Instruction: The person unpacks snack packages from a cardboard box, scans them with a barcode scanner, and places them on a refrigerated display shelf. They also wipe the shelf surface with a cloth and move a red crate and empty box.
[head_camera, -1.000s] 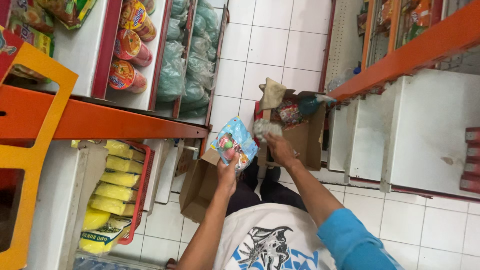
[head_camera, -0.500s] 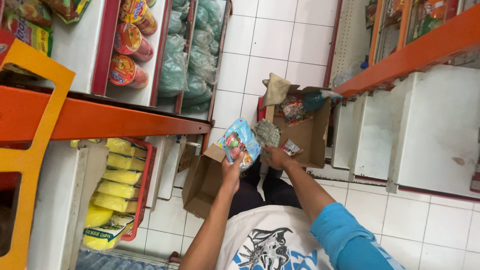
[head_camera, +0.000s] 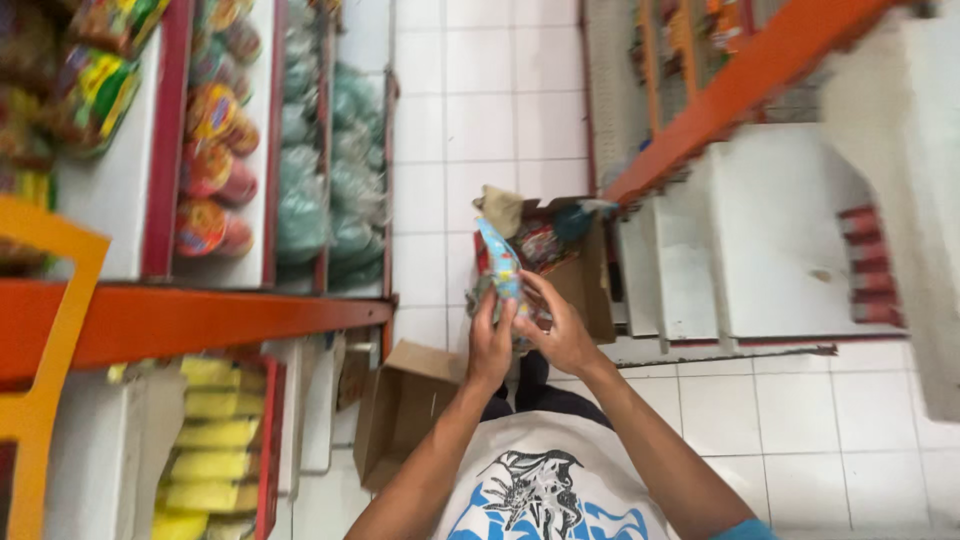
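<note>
- Head view: in a shop aisle, a person holds a blue packet (head_camera: 501, 268) upright in front of the chest, its long axis running up and away from the body, edge-on to the camera.
- The left hand (head_camera: 490, 343) is closed around the packet's lower end; the right hand (head_camera: 560, 330) curls against its right side, fingers touching it, so both are equally near.
- Just beyond the packet an open box (head_camera: 590, 290) of mixed packets sits on the tiled floor (head_camera: 480, 120); an empty box (head_camera: 400, 410) stands at lower left, beside the shelves (head_camera: 200, 320).
</note>
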